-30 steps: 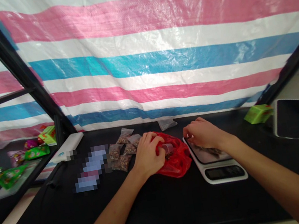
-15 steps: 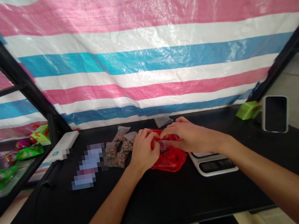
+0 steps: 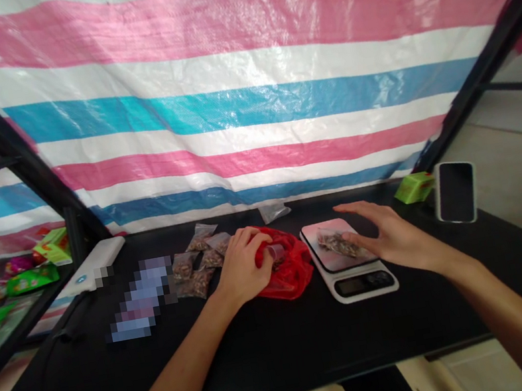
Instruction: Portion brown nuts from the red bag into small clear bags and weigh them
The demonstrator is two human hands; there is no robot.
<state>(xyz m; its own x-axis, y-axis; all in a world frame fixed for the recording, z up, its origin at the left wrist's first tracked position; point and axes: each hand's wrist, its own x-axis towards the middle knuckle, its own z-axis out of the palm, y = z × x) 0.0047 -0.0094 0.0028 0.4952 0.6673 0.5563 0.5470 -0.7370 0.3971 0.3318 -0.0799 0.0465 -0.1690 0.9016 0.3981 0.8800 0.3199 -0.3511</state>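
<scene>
My left hand point(image 3: 247, 262) is curled at the left side of a red plastic bag point(image 3: 295, 274), its fingers and thumb closed on a small clear plastic cup point(image 3: 277, 251) in the bag's mouth. Dark bits show beneath the cup. On the pink plate of a white kitchen scale point(image 3: 324, 276) lies a small clear bag of brown dried pieces point(image 3: 337, 244). Over the scale's right side, my right hand point(image 3: 383, 231) is open, fingers and thumb apart, with the thumb tip at that small bag; whether it touches is hard to tell.
Several filled small bags point(image 3: 195, 282) lie left of my left hand. An empty clear bag point(image 3: 275, 212) rests at the back. A green box point(image 3: 414, 187) and a phone point(image 3: 455, 191) stand at the right, a white power strip point(image 3: 101, 261) at the left. Striped sheeting point(image 3: 236, 112) hangs behind.
My right hand has moved right, from the red bag to the scale, and its fingers have spread. The small bag on the scale has come into sight. My left hand stays at the red bag.
</scene>
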